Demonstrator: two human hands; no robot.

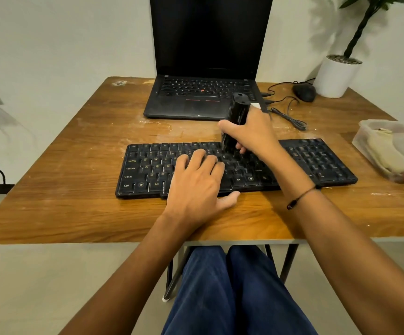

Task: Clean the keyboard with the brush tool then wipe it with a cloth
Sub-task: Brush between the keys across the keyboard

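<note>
A black keyboard (147, 170) lies across the middle of the wooden table (75, 209). My left hand (196, 182) rests flat on its keys, fingers spread, thumb over the front edge. My right hand (251, 134) grips a black brush tool (237, 110) upright, its lower end down on the upper key rows near the keyboard's centre. A pale cloth (387, 153) lies inside a clear plastic container at the right edge of the table.
An open black laptop (196, 93) stands behind the keyboard. A black mouse (305, 91) with a loose cable and a white plant pot (334, 78) sit at the back right. The clear container (365, 124) is at the right edge. A black cable hangs at the left wall.
</note>
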